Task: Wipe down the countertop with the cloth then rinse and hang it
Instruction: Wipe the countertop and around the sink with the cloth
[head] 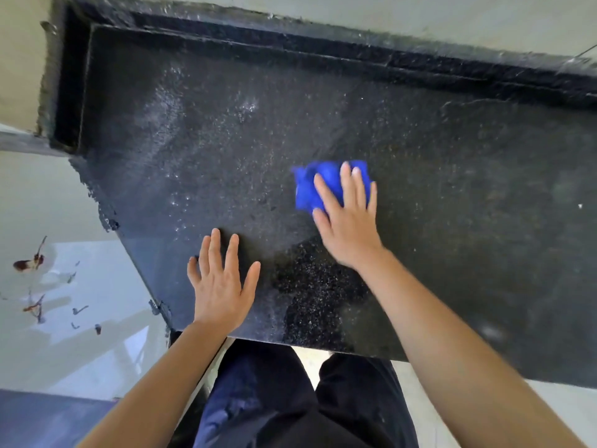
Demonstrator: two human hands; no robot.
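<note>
Grip: the right hand (347,221) lies flat on the blue cloth (305,192), fingers straight and spread, pressing down on it and not curled round it.
Cloth: bunched up under the fingers, lying on the countertop (452,189); its edges look blurry.
Surface: dark stone with tiny light specks. Left of the cloth and further back it looks shiny and wet (200,130). The patch just in front of the cloth, towards the person, looks darker.
Other hand: the left hand (221,286) lies flat on the stone, fingers straight and a little apart, to the left of the cloth and nearer the person. It holds nothing.
Arms: both are bare and reach forward over the front edge (307,345).
Open room: bare stone lies on every side of the cloth, most of it to the right.
Edges: a raised dark ledge (323,50) runs along the back, far past the cloth, with a pale wall (420,14) behind it. The left edge (135,263) is just beside the left hand.
Room: a pale shiny floor (80,350) lies beyond the left edge, with small red and dark marks (29,263) on it. Dark trousers (274,399) show below the front edge.
</note>
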